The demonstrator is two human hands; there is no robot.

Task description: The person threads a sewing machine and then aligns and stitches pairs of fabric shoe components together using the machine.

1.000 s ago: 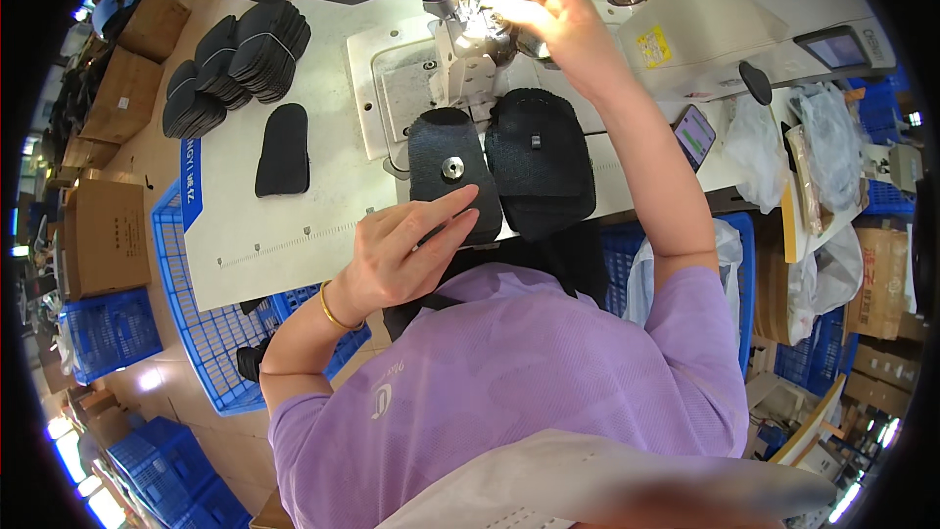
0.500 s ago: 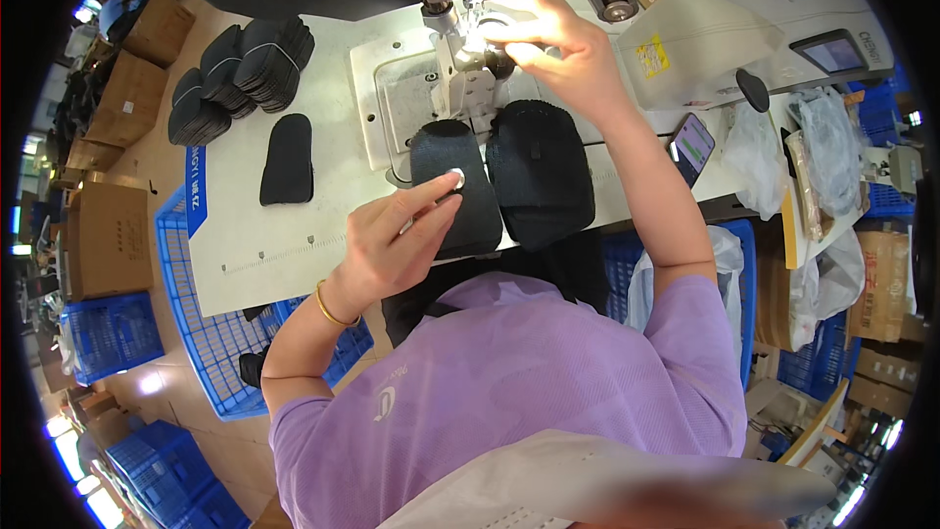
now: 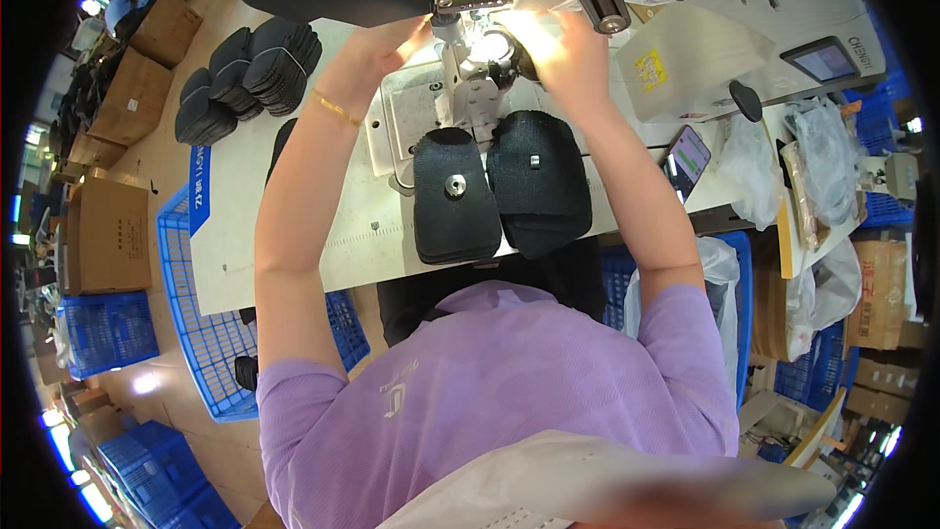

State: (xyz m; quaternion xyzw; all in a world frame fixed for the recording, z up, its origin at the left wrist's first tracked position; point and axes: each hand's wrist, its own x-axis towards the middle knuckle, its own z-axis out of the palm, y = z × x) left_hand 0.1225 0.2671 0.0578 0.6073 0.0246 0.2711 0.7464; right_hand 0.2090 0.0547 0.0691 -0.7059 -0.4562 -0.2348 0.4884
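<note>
A sewing machine head (image 3: 470, 69) stands in front of me, its needle area lit by a bright lamp. My left hand (image 3: 390, 47) reaches to the left side of the head; its fingertips are partly hidden behind the dark cover. On the other side, my right hand (image 3: 560, 54) is raised beside the lit needle area, its fingers washed out by glare. Nearer me lie two stacks of black fabric pieces, a left stack (image 3: 456, 230) and a right stack (image 3: 540, 206). A round metal bobbin-like piece (image 3: 455, 186) rests on the left one, a small metal bit (image 3: 535, 162) on the right.
Tied bundles of black pieces (image 3: 279, 64) sit at the table's far left. A phone (image 3: 687, 159) lies right of my right forearm, near clear plastic bags (image 3: 827, 157). Blue crates (image 3: 201, 333) stand below the table edge, with cardboard boxes (image 3: 108, 235) farther left.
My left hand has left the metal piece on the left stack and moved up to the machine head. My right hand stays near the needle area, shifted slightly.
</note>
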